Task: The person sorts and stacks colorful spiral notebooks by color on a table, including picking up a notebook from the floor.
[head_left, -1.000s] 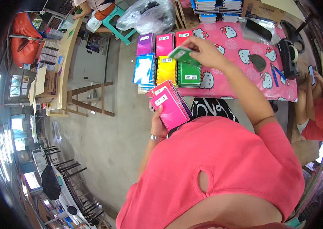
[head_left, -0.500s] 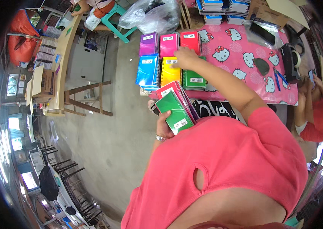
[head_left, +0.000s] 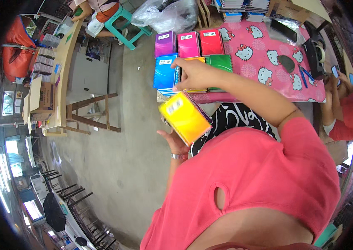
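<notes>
My left hand (head_left: 175, 141) supports a small stack of spiral notebooks below the table edge, its thumb out to the side. A yellow notebook (head_left: 187, 118) lies on top, tilted; those beneath are mostly hidden. My right hand (head_left: 193, 74) reaches over the table, thumb and fingers at the spiral edge of the top blue notebook (head_left: 164, 73). Behind it stand piles with a purple notebook (head_left: 165, 45), a pink notebook (head_left: 189, 46) and a red notebook (head_left: 212, 43) on top. My right hand and wrist partly cover another yellow notebook (head_left: 197, 60) and a green notebook (head_left: 221, 62).
A pink patterned cloth (head_left: 251, 71) covers the table. On it lie blue-handled pliers (head_left: 305, 75), a dark oval piece (head_left: 286, 63) and a tape dispenser (head_left: 314, 58). A teal stool (head_left: 126, 27), a clear plastic bag (head_left: 168, 16) and a wooden bench (head_left: 61, 83) stand beyond. Other people are nearby.
The stack in my left hand now has a yellow notebook on top instead of the green one. My right hand has moved left from the yellow and green piles to the blue pile.
</notes>
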The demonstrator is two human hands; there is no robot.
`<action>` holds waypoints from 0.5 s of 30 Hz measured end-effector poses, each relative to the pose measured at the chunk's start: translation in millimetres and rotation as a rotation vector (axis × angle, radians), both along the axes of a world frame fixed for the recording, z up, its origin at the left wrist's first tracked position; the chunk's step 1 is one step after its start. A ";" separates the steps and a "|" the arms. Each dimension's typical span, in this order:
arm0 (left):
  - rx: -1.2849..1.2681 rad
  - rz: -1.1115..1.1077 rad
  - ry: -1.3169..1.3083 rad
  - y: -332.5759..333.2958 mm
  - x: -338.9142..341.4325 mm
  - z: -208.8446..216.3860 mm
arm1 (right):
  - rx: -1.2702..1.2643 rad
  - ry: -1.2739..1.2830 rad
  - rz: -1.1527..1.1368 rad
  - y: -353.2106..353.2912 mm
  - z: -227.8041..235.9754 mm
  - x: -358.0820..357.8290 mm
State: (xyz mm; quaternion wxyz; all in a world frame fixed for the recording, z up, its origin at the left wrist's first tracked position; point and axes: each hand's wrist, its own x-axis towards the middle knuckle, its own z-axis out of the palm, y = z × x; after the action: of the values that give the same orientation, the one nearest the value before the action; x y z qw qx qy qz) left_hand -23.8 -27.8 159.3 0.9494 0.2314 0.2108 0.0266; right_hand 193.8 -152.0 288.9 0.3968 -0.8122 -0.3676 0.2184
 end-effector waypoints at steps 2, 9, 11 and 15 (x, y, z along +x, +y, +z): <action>0.159 0.018 -0.011 -0.9 -2.1 5.1 | 0.013 -0.087 -0.091 21.9 -42.9 20.2; 0.159 -0.047 0.280 -2.6 -20.9 6.4 | 0.062 0.136 -0.700 64.3 -87.7 27.7; 0.175 -0.017 0.276 -10.0 -20.1 3.4 | 0.286 0.289 -0.669 54.1 -80.3 25.3; 0.126 0.066 0.186 -29.1 -12.4 21.0 | 0.548 0.671 -0.231 11.0 -43.4 0.5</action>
State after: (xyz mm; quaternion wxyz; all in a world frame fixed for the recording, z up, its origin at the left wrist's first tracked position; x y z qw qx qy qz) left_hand -36.2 -56.8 180.3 0.9079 0.2848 0.3034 0.0493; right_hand 194.3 -140.9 245.5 0.7165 -0.5969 -0.1699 0.3187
